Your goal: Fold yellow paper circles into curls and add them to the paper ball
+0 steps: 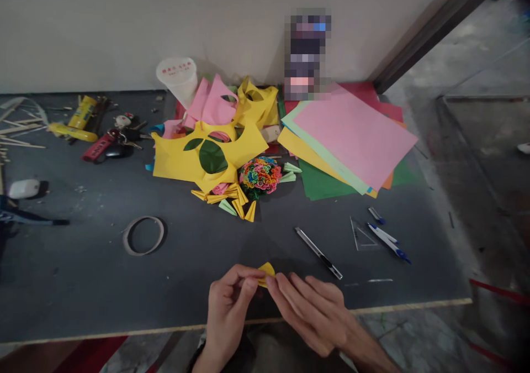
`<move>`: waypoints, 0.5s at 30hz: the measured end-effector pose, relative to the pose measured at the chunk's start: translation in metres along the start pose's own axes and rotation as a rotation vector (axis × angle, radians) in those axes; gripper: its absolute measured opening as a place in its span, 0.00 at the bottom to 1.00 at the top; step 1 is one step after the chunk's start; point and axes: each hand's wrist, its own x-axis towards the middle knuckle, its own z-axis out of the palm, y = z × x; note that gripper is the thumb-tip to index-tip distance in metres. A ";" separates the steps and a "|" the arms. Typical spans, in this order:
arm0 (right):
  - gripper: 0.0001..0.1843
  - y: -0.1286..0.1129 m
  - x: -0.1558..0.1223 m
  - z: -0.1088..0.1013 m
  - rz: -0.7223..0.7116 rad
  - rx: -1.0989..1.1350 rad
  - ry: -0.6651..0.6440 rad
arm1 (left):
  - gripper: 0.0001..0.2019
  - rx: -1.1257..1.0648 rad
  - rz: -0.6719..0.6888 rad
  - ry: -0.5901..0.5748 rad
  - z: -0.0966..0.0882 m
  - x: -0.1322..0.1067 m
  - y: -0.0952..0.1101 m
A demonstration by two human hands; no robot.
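A small yellow piece of paper (268,268) sits between my two hands, above the table's front edge. My left hand (232,301) pinches its left side between thumb and fingers. On the other side, the thumb and fingers of my right hand (306,306) close on the paper's right edge, with the back of the hand partly hiding the grip. Beyond them lie several folded yellow paper pieces (239,201) and a round bundle of colourful rolled paper (260,175). A box cutter (318,253) rests to the right of my hands.
Coloured paper sheets (351,132) are stacked at back right; cut yellow paper (178,160) lies at centre back. A tape ring (144,235) is left. Set square (364,237) and compass (389,242) lie right. Keys (128,135), glue sticks (83,113) and a white cup (178,80) stand farther back.
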 end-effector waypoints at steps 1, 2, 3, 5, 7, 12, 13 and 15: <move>0.15 -0.001 0.001 -0.002 0.019 -0.017 0.008 | 0.16 -0.039 -0.030 -0.016 -0.001 0.000 -0.003; 0.16 -0.002 0.003 -0.002 0.058 -0.024 0.026 | 0.16 -0.072 -0.058 -0.034 -0.003 0.000 -0.006; 0.17 -0.002 0.004 -0.002 0.111 -0.029 0.048 | 0.16 -0.099 -0.083 -0.053 -0.004 0.000 -0.009; 0.19 -0.002 0.008 0.001 0.194 -0.059 0.085 | 0.16 -0.131 -0.117 -0.078 -0.007 -0.001 -0.013; 0.18 -0.002 0.010 0.005 0.228 -0.103 0.123 | 0.16 -0.133 -0.130 -0.085 -0.008 -0.003 -0.013; 0.15 -0.012 -0.007 0.006 0.259 -0.209 0.226 | 0.17 -0.137 -0.124 -0.071 -0.005 -0.004 -0.011; 0.15 -0.015 -0.016 0.004 0.258 -0.220 0.238 | 0.17 -0.194 -0.128 -0.064 -0.004 -0.004 -0.011; 0.19 -0.021 -0.036 -0.001 0.259 -0.215 0.230 | 0.18 -0.386 -0.176 -0.073 -0.002 -0.001 -0.011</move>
